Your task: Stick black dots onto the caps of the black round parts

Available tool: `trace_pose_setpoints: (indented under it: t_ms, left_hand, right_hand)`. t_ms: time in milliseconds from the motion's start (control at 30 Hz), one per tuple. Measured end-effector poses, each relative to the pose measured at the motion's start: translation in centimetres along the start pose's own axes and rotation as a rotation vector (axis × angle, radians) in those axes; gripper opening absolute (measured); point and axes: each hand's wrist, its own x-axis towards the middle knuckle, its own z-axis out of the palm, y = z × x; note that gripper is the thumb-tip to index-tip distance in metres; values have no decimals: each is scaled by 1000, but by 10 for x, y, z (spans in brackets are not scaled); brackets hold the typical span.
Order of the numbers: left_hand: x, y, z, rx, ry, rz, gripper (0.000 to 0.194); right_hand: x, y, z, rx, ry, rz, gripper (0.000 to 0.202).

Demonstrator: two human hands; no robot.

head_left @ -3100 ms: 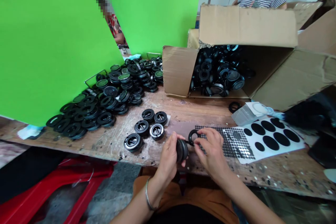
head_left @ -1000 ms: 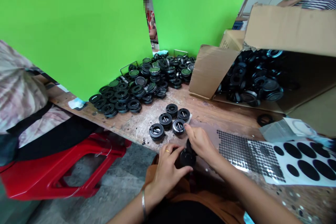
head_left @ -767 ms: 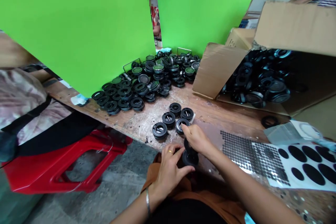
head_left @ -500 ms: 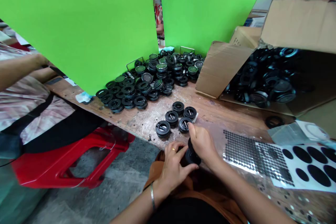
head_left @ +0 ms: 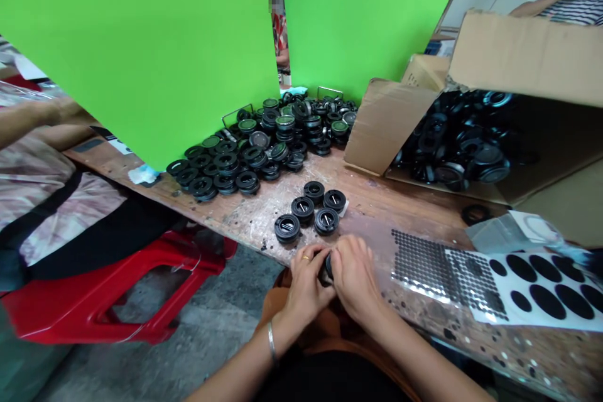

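At the table's near edge my left hand [head_left: 308, 282] is wrapped round a black round part [head_left: 328, 266], wearing a ring and a bracelet. My right hand [head_left: 354, 273] closes on the same part from the right and hides most of it. Just beyond my hands stand several black round parts, among them one at the front left [head_left: 287, 227] and one nearest my right hand [head_left: 326, 220]. Farther back, a large heap of similar black parts [head_left: 247, 154] lies partly stacked against the green panels.
Green panels [head_left: 188, 44] rise behind the table [head_left: 372, 201]. At the right are an open cardboard box [head_left: 365, 138] of black parts, a dotted sheet [head_left: 419, 264] and a sticker sheet [head_left: 506, 292]. A person's arm [head_left: 32, 116] and red stool [head_left: 94, 301] are at the left.
My right hand has come down and closed over the part beside my left hand. The black part it gripped upright is now mostly hidden. The view has shifted slightly.
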Motion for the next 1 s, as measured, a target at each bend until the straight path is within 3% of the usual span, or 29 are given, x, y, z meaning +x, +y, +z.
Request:
trace_pose_setpoints:
  t_ms: [233,467,567,800,900,1000]
  left_hand:
    - [1,-3,7,23,45,-4,52]
    - [-1,-3,9,42,44,-20,57]
    - [-3,-2,6,34,7,-11,57]
    - [-1,5,5,62,-27,-43,62]
    - [-2,7,4,58,-4,-52,59]
    - [-4,5,-3,29,38,-59,58]
  right_hand:
    - [1,-1,-6,67,-184,173,19]
    - [18,4,-7,85,-338,207,35]
    - [29,9,4,29,-322,308,40]
    - [39,15,26,-83,-259,384,22]
    - [34,18,28,42,-191,373,18]
    - [22,23,27,320,-54,332,21]
